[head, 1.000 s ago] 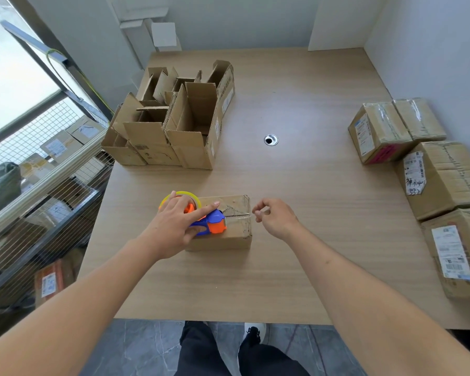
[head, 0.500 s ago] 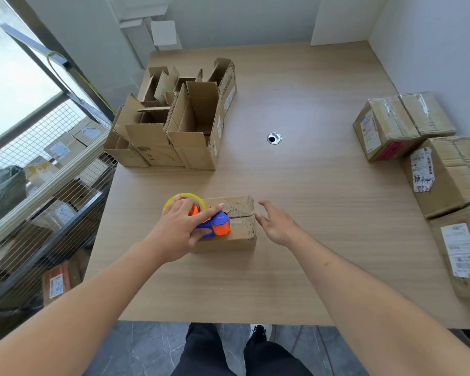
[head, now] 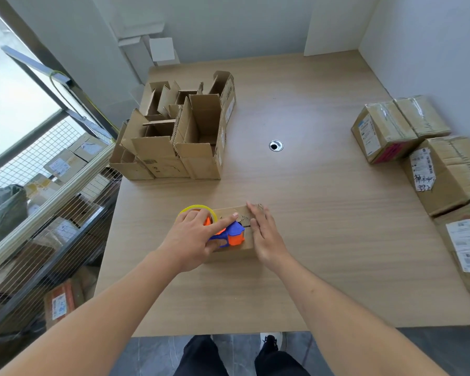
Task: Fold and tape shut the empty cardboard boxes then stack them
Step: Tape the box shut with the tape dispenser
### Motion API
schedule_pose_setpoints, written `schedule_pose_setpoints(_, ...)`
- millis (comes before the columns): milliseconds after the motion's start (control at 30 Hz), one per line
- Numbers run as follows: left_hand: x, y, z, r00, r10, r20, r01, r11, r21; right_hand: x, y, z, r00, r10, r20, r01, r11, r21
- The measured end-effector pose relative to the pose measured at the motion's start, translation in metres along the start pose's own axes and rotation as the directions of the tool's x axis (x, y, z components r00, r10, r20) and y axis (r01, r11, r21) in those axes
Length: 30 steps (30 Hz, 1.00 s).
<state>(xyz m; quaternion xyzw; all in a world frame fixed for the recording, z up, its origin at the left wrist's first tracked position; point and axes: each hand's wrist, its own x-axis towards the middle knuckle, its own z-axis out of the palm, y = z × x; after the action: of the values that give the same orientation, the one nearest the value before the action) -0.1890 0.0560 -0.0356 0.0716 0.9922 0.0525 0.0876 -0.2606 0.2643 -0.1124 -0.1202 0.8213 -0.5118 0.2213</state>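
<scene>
Left hand (head: 193, 237) clamps its grip round the blue-and-orange tape dispenser with its yellow roll (head: 223, 232), riding the small brown cardboard box (head: 232, 213) at the wooden desk (head: 323, 226) front. Right hand (head: 265, 234) lies flat, fingers straight, pinning the box's end. Slack pressure there could let tape wrinkle. Open desk lies rightward.

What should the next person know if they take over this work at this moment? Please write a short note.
Left hand grips the tape dispenser on top of the small box near the front table edge.
Right hand lies flat, fingers straight, on the box's right end.
Done: flaps folded; taped boxes sit at the right.
Left: finish this seam, then the open boxes at the left, then stack.
</scene>
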Motion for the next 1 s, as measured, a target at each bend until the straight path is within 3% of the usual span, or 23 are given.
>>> schedule_pose_setpoints(67,0.004,-0.003,-0.012,0.998,0.042,0.055,-0.043,0.999,0.014,0.001,0.003,0.004,0.999,0.018,-0.041,-0.017,1.0,0.003)
schedule_pose_setpoints(167,0.012,-0.01,-0.03,0.99,0.064,0.127,-0.056,0.996,-0.066,-0.001,0.005,0.003,0.999,0.004,-0.037,-0.009,0.992,-0.126)
schedule_pose_setpoints(400,0.009,-0.056,-0.045,0.955,0.035,0.295,0.038,0.97,-0.238,-0.004,-0.012,-0.002,0.997,0.054,-0.064,-0.072,0.942,-0.328)
schedule_pose_setpoints(667,-0.04,-0.171,-0.042,0.917,-0.006,0.399,0.193,0.881,-0.432,-0.006,-0.024,0.002,0.99,0.112,-0.092,-0.14,0.895,-0.423)
schedule_pose_setpoints(800,-0.047,-0.188,-0.03,0.905,-0.007,0.425,0.218,0.866,-0.45,-0.006,-0.026,0.005,0.982,0.132,-0.135,-0.18,0.867,-0.464)
schedule_pose_setpoints(900,-0.041,-0.188,-0.015,0.898,0.012,0.439,0.201,0.878,-0.435,-0.006,-0.028,0.01,0.971,0.14,-0.192,-0.227,0.784,-0.577)
schedule_pose_setpoints(1000,-0.034,-0.187,-0.004,0.905,0.014,0.425,0.173,0.901,-0.397,-0.001,-0.036,0.025,0.951,0.071,-0.301,-0.282,0.596,-0.752)
